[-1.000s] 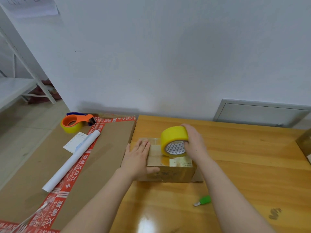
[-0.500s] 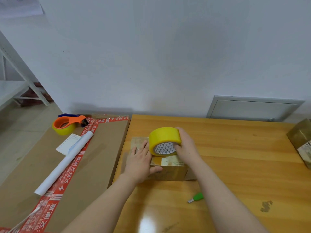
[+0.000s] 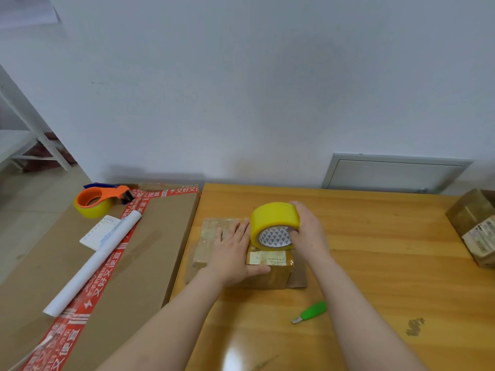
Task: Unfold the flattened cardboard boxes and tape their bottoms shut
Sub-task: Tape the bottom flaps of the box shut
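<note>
Head view. A small cardboard box (image 3: pixel 211 236), wrapped in clear glossy tape and bearing a pale label on its upper near side, stands on the wooden table (image 3: pixel 375 263) close to the left edge, roughly midway between the far and near edges. The left hand (image 3: pixel 233 253) lies flat on the box top with fingers straight and thumb spread along the near upper edge; it grips nothing. The right hand (image 3: pixel 308 234) holds a yellow tape roll (image 3: pixel 273 218) on edge on the right part of the box top, fingers curled over the rim and thumb at the patterned core. A green utility knife (image 3: pixel 310 311) lies on the table nearer the near edge, apart from the box. A second taped box (image 3: pixel 474 223) sits at the right edge. Against the left edge is a large brown carton (image 3: pixel 150 250) with red printed tape, carrying an orange tape dispenser (image 3: pixel 99 200), a white paper tube (image 3: pixel 93 263) and a white card (image 3: pixel 100 231).
</note>
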